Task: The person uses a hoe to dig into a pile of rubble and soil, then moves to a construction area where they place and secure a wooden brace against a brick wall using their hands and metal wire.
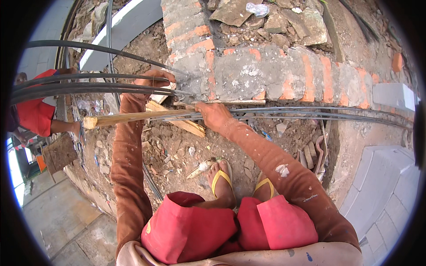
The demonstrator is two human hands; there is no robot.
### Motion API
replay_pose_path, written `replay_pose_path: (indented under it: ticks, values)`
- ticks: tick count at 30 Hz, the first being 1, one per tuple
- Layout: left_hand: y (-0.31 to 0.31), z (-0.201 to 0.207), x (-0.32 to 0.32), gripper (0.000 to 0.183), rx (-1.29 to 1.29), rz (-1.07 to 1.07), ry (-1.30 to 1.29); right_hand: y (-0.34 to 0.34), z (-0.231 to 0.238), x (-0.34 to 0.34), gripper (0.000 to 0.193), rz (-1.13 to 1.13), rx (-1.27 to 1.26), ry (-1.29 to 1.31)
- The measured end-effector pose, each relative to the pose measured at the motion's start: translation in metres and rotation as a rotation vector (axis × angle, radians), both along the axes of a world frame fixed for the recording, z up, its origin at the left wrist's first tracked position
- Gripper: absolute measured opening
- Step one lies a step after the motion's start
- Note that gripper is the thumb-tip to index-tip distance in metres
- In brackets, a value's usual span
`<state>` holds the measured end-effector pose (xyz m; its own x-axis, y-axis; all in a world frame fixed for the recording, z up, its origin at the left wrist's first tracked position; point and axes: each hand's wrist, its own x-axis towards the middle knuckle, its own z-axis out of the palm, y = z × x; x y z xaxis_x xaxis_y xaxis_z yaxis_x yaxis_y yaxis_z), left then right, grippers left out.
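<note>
A: Near first?
B: Yellow sandals (222, 177) on dirt ground (177, 150). Right hand (213, 114), fingers closed on the steel rods (310, 114), which run along the wall's foot.
A: Left?
B: Left hand (153, 82), fingers wrapped round the same rods, over a wooden stake (128, 118).
A: Containers?
B: Rusty bucket (59, 153) left, contents unclear.
A: Beyond?
B: Brick wall (266, 73), rubble (266, 17) behind, person in red (37, 113).

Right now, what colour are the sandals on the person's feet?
Yellow straps on the sandals, seen in the head view, below the right hand resting on the steel bars.
</note>
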<state>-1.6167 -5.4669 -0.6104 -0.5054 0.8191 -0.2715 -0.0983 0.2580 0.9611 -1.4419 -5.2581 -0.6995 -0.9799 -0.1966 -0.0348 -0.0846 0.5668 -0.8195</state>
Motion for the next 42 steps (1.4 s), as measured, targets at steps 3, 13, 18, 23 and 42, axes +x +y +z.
replay_pose_path:
  ticks: [3, 13, 18, 23, 42]
  values:
    - [-0.019, -0.023, -0.002, 0.04, 0.089, 0.125, -0.032, -0.003, 0.006, -0.004, 0.017, -0.004, -0.01, 0.051]
    - [0.016, -0.05, 0.005, 0.02, -0.298, 0.513, 0.517, 0.039, 0.001, -0.015, 0.026, 0.055, -0.017, 0.017]
    - [0.086, -0.029, 0.03, 0.015, -0.267, 0.501, 0.434, 0.074, -0.006, -0.001, 0.024, 0.039, 0.004, -0.033]
    - [0.063, -0.042, 0.018, 0.015, -0.198, 0.55, 0.431, 0.072, -0.002, -0.002, 0.03, 0.033, -0.016, 0.038]
    - [-0.005, -0.084, -0.03, 0.024, -0.165, 0.559, 0.465, 0.041, -0.007, -0.006, 0.023, 0.034, -0.018, -0.042]
